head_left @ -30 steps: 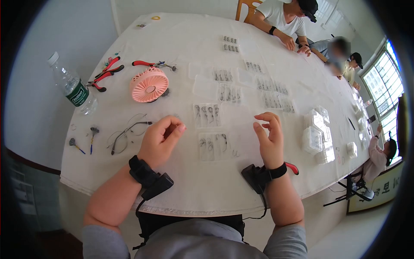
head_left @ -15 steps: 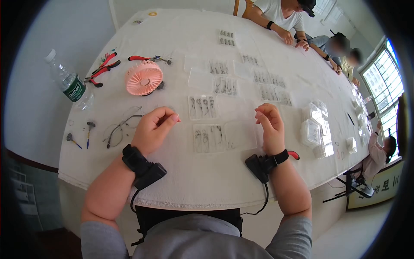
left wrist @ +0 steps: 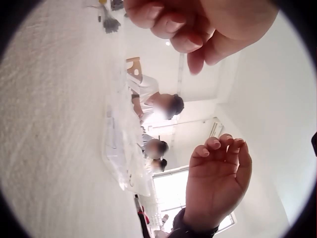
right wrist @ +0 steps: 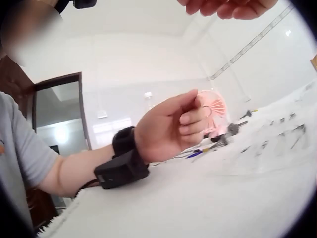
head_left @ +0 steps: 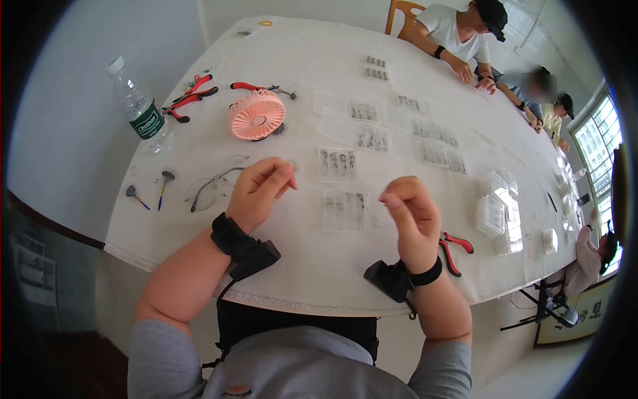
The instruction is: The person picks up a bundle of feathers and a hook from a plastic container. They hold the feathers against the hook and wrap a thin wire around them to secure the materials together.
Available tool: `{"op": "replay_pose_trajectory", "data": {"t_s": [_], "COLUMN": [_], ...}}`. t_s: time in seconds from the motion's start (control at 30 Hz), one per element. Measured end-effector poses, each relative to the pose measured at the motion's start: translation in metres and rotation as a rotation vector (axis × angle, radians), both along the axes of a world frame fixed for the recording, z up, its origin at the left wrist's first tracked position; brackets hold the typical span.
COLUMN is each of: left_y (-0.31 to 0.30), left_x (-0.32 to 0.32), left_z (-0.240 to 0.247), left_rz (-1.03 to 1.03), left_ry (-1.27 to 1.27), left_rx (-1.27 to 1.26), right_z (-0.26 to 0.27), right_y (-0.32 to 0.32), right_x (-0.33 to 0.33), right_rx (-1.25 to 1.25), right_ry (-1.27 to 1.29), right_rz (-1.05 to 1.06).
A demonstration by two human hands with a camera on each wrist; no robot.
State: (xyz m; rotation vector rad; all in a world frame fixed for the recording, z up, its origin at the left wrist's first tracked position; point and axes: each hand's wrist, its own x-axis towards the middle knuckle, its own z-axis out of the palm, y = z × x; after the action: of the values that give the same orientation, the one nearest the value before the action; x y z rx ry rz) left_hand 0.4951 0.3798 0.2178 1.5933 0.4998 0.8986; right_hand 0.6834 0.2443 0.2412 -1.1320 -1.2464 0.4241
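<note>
Above the table, my left hand (head_left: 260, 193) is loosely curled, thumb near the fingertips, with nothing visible in it. My right hand (head_left: 415, 223) is also raised with bent, relaxed fingers and no object showing; its palm side appears in the left wrist view (left wrist: 215, 183). Between the hands lies a clear compartment box (head_left: 345, 211) with small dark pieces, and a similar box (head_left: 338, 165) lies behind it. Red-handled pliers (head_left: 446, 255) rest right of my right wrist. Wire-like loops (head_left: 211, 189) lie left of my left hand.
A pink fan (head_left: 258, 116), more red-handled pliers (head_left: 191, 98) and a bottle (head_left: 147, 120) stand or lie at the left. Clear boxes (head_left: 492, 215) are stacked at the right. More compartment boxes (head_left: 372, 138) lie farther back; people sit along the far right side.
The head view has shifted, moving the table items rightward in it. My right hand has come left and nearer the front edge relative to the boxes, uncovering more of the pliers.
</note>
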Motion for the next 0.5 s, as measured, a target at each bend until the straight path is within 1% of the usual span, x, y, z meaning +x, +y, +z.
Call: {"op": "replay_pose_trajectory", "data": {"t_s": [0.03,0.07,0.13,0.23,0.33,0.37,0.47,0.5], "left_y": [-0.002,-0.003,-0.002,0.001,-0.002,-0.001,0.005,0.006], "left_x": [-0.003,-0.006,-0.01,-0.011,-0.009,-0.007,-0.001,-0.001], "left_z": [0.0,-0.001,-0.003,-0.006,-0.003,-0.003,-0.005,-0.003], "left_rz": [0.035,0.026,0.003,-0.078,0.029,0.048,0.088,0.105], "left_ry": [-0.077,-0.14,-0.269,-0.294,-0.114,-0.015,0.285,0.326], "left_rx": [-0.013,0.004,0.041,0.09,0.016,0.032,0.088,0.086], "right_z": [-0.007,-0.01,-0.012,-0.011,-0.016,-0.017,-0.018,-0.019], "right_y": [-0.002,-0.004,-0.007,-0.005,0.0,0.001,0.002,0.004], "right_x": [0.005,0.012,0.021,0.03,0.032,0.033,0.041,0.044], "right_rx": [0.001,-0.008,0.022,0.003,-0.07,-0.095,-0.185,-0.201], "right_ry": [0.015,-0.002,0.1,0.179,0.195,0.193,0.097,-0.008], "right_rz": [-0.02,-0.042,-0.094,-0.154,-0.172,-0.177,-0.16,-0.188]}}
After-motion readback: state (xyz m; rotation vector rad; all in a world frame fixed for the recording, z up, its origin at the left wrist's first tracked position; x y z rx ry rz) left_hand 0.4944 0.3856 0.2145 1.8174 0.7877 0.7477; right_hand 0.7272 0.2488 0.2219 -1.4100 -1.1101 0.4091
